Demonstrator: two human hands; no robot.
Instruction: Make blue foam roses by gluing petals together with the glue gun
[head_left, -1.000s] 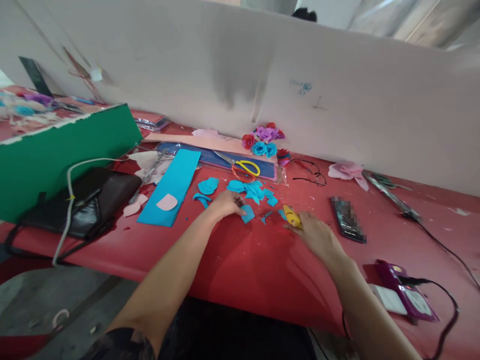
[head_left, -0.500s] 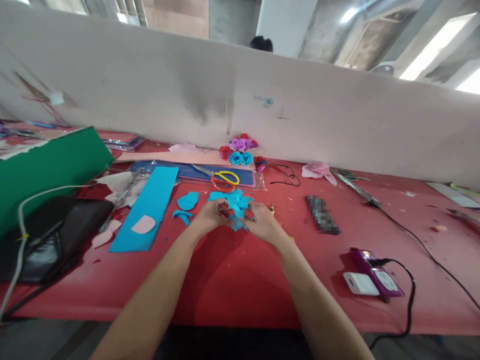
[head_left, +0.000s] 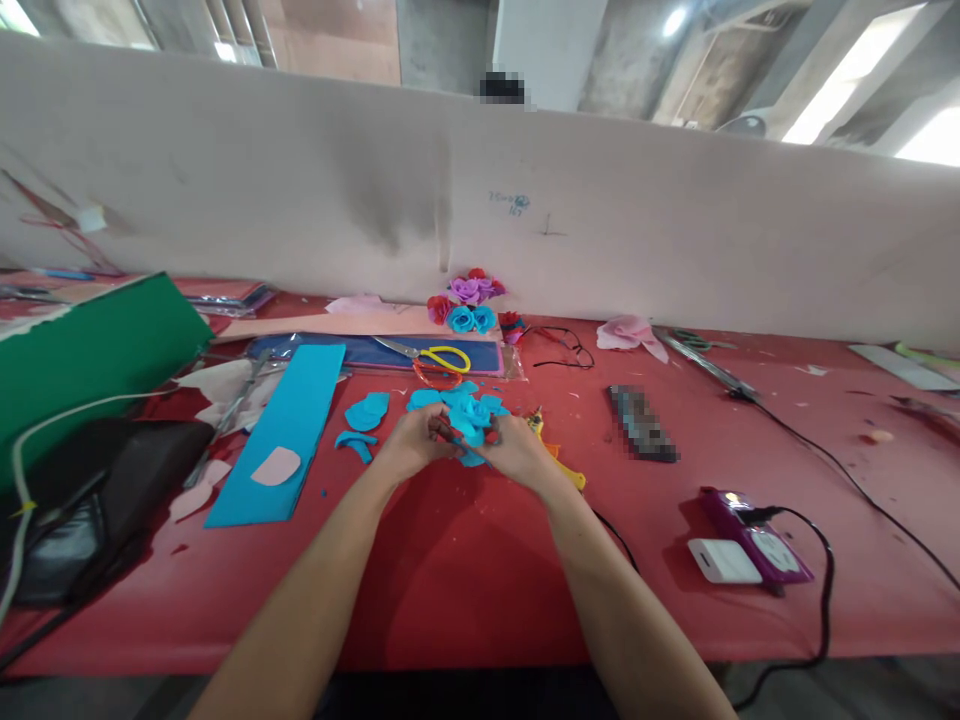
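My left hand (head_left: 414, 445) and my right hand (head_left: 512, 452) meet over the red table (head_left: 465, 570), fingers pinched together on a small blue foam flower (head_left: 471, 418) held between them. Loose blue foam petals (head_left: 367, 412) lie just left of and behind the hands. A yellow glue gun (head_left: 559, 458) lies on the table right beside my right hand. A long blue foam sheet (head_left: 289, 430) with a pink petal shape (head_left: 275, 466) on it lies to the left.
Yellow-handled scissors (head_left: 435, 354) rest on a dark blue sheet behind the hands. Finished foam roses (head_left: 465, 300) stand by the white partition (head_left: 600, 230). A phone (head_left: 641, 424), a purple power strip (head_left: 757, 540) with cable, a black bag (head_left: 90, 500) and a green board (head_left: 82, 350) lie around.
My right hand let go of the yellow glue gun and came left to join my left hand on the blue foam flower. The view tilted upward.
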